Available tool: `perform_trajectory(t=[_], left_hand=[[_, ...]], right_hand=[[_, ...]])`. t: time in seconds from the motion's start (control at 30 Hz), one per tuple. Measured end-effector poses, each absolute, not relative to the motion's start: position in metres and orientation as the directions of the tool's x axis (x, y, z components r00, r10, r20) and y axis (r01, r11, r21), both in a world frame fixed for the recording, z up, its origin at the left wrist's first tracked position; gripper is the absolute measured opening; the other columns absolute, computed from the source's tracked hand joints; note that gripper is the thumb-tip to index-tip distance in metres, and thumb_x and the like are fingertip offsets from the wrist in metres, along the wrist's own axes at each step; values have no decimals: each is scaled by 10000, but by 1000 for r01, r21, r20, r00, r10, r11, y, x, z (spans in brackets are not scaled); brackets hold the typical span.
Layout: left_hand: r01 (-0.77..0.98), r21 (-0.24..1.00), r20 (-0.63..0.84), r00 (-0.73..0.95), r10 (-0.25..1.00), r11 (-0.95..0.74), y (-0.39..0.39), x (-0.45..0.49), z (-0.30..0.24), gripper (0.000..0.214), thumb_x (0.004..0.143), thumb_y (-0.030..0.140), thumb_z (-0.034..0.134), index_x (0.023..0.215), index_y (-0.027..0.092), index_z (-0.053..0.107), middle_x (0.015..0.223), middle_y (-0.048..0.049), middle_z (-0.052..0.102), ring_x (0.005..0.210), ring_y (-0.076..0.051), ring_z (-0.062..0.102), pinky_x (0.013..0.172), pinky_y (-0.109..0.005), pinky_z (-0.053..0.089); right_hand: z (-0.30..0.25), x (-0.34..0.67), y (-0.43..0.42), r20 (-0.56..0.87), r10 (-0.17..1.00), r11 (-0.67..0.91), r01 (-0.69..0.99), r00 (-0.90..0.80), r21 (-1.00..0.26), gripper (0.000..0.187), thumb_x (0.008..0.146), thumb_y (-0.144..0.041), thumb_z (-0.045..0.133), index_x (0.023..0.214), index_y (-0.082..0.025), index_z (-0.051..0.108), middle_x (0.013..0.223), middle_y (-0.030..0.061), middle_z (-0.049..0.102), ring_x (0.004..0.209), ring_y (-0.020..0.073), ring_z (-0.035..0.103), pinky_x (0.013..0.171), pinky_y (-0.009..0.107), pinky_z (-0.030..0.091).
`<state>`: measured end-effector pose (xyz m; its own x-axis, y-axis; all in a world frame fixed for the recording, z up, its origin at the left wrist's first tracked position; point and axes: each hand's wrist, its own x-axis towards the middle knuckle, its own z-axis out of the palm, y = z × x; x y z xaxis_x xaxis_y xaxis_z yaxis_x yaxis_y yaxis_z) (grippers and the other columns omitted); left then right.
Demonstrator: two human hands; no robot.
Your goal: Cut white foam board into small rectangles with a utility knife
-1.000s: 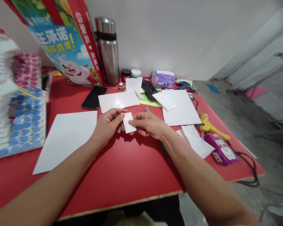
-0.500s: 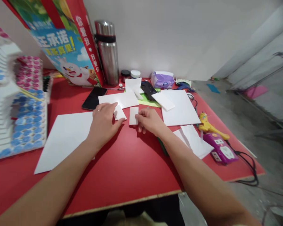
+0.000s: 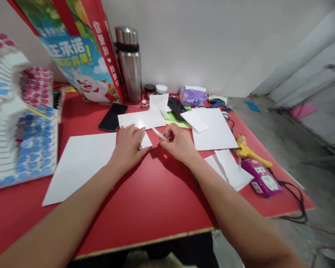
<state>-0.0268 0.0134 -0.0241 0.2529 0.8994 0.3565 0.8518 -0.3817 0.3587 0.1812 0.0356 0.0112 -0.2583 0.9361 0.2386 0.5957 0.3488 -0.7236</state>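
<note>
My left hand rests on the table with its thumb and fingers apart, over a small white card piece. Part of that piece is hidden under the fingers. Between the thumb and fingers of my right hand is another small white card piece, raised off the table and seen nearly edge-on. Just behind both hands lies a glossy white card strip. A large white sheet is beside my left wrist.
Trays of blue and pink pieces stand left. Behind are a phone, a steel flask and a printed bag. At right lie white boards, crumpled paper, a yellow glue gun and a purple power strip.
My right hand has lifted its small card piece from the table and turned it from face-up to nearly edge-on. My left hand has shifted slightly right, covering more of its piece.
</note>
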Motion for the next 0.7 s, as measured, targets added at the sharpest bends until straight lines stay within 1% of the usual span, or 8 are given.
perform_trajectory(t=[0.1, 0.2, 0.33, 0.43, 0.53, 0.57, 0.63, 0.7], left_hand=[[828, 390, 397, 244, 885, -404, 13, -26, -24, 587, 932, 472, 613, 1424, 164, 526, 1361, -168, 613, 1425, -393, 446, 1215, -644, 250], [802, 418, 437, 234, 869, -426, 11, -25, -21, 589, 960, 480, 578, 1441, 145, 514, 1398, -174, 607, 1406, -368, 480, 1227, -596, 277], [767, 455, 472, 224, 852, -453, 10, -25, -17, 699, 936, 593, 599, 1455, 135, 505, 1386, -183, 622, 1331, -353, 544, 1213, -574, 325], [757, 473, 479, 210, 852, -452, 10, -25, -16, 743, 912, 640, 617, 1450, 138, 512, 1364, -179, 634, 1298, -350, 562, 1203, -576, 343], [760, 485, 472, 189, 861, -433, 10, -25, -16, 735, 905, 640, 626, 1448, 158, 515, 1355, -166, 643, 1290, -344, 572, 1202, -577, 346], [761, 489, 468, 183, 865, -426, 10, -24, -16, 732, 904, 632, 631, 1451, 161, 512, 1357, -164, 642, 1294, -344, 572, 1201, -578, 348], [764, 495, 462, 172, 870, -414, 10, -24, -17, 719, 906, 609, 635, 1457, 166, 506, 1371, -162, 638, 1312, -345, 564, 1200, -582, 349], [766, 498, 459, 165, 873, -407, 10, -24, -17, 705, 909, 589, 635, 1459, 169, 502, 1387, -161, 631, 1329, -346, 556, 1203, -586, 345]], right_hand=[[13, 182, 36, 312, 906, 423, 640, -286, -642, 280, 699, -119, 632, 745, -244, 386, 741, -38, 489, 649, 140, 445, 613, 289, 323], [14, 183, 37, 369, 877, 477, 650, -307, -592, 284, 702, -100, 636, 767, -241, 398, 800, -15, 492, 713, 158, 461, 646, 296, 340], [11, 183, 39, 389, 874, 483, 609, -290, -629, 278, 767, -214, 725, 805, -232, 450, 859, 10, 536, 755, 168, 509, 690, 311, 409], [9, 183, 41, 367, 893, 449, 568, -261, -689, 195, 829, -271, 711, 800, -218, 526, 861, 23, 583, 757, 171, 557, 721, 336, 475], [10, 182, 43, 215, 960, 275, 480, -176, -833, 127, 832, -205, 690, 790, -213, 570, 806, 8, 613, 715, 172, 617, 699, 356, 543], [11, 182, 43, 139, 982, 181, 400, -131, -899, 131, 812, -176, 703, 828, -214, 578, 804, -1, 621, 697, 173, 641, 680, 360, 569], [14, 182, 43, -19, 996, -5, 158, -86, -987, 215, 788, -129, 716, 935, -214, 584, 822, -13, 647, 677, 175, 686, 669, 372, 622], [18, 182, 42, -127, 983, -137, -62, -132, -989, 237, 798, -95, 702, 981, -201, 598, 850, 2, 689, 709, 180, 728, 732, 384, 658]])
